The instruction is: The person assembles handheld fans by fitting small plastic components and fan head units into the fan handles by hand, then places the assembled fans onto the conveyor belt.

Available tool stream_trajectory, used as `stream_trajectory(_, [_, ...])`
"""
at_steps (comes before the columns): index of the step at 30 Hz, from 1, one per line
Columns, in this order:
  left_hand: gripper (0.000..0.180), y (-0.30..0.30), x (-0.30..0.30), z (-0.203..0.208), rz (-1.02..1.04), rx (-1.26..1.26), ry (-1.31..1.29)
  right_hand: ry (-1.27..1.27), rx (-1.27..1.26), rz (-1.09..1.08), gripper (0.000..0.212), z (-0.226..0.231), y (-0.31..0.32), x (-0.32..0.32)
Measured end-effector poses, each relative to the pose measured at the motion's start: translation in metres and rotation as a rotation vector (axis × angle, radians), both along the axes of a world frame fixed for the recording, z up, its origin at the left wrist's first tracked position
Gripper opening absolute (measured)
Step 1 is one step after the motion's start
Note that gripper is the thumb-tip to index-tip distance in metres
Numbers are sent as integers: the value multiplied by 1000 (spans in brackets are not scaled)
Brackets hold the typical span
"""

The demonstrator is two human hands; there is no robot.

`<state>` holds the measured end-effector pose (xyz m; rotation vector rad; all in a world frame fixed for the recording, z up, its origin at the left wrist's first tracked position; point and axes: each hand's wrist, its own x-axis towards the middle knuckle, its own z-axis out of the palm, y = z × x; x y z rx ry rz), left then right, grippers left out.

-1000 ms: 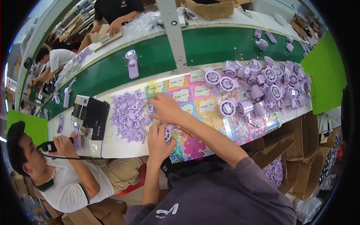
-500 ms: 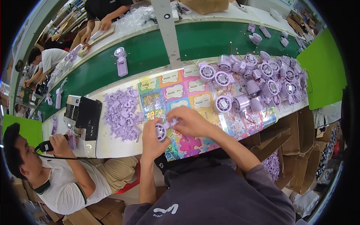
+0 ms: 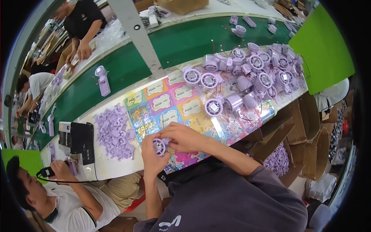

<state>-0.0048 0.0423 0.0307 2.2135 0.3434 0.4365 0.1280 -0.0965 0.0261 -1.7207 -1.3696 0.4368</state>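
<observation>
A round lilac fan housing (image 3: 158, 147), with a spoked ring and a pale centre, is gripped in my left hand (image 3: 151, 159) above the near edge of the table. Its thumb and fingers wrap round the ring. My right hand (image 3: 185, 137) pinches a small lilac plastic part (image 3: 167, 141) at the side of the housing. The fingers cover most of that part, so I cannot tell whether it is joined to the housing. Left of my hands lies a heap of small lilac plastic pieces (image 3: 114, 131).
Many lilac fan housings (image 3: 264, 81) with thin wires pile up at the right. Colourful printed sheets (image 3: 189, 107) cover the table. Beyond runs a green conveyor belt (image 3: 127, 75) carrying a lilac fan (image 3: 102, 81). A black-and-silver machine (image 3: 79, 143) and a co-worker (image 3: 58, 193) with a power screwdriver are at left.
The whole view has shifted and tilted. My right hand has closed in on the housing, bringing the small part against its side. My left hand keeps its grip.
</observation>
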Motion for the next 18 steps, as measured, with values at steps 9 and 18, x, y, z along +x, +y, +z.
stream_trajectory(9, [51,-34,20,0,-64,-40,-76,87,144,-204,29,-17,-42,-10])
stream_trajectory(18, [43,-54,27,-10,-79,52,-214,471,134,-514,57,-10,-62,-28])
